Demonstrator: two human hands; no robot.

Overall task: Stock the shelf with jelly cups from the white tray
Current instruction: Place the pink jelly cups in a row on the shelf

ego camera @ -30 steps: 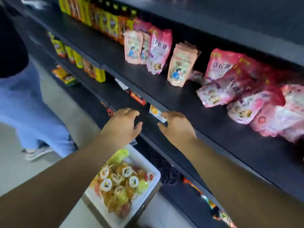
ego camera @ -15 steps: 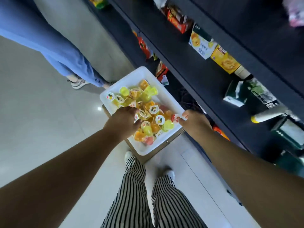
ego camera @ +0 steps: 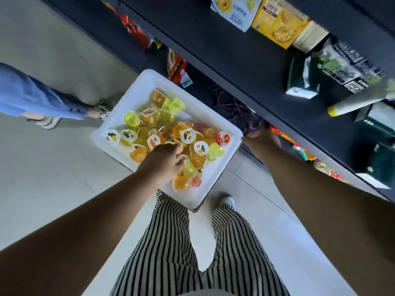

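My left hand [ego camera: 163, 159] is down in the white tray [ego camera: 141, 86], fingers curled into the heap of jelly cups [ego camera: 188, 135] and closing on one, I judge. My right hand [ego camera: 261, 138] sits at the tray's right corner; I cannot tell how its fingers lie. Roughly two dozen cups remain there, none visible on the shelf [ego camera: 245, 52] beyond the tray, so most stocking seems left.
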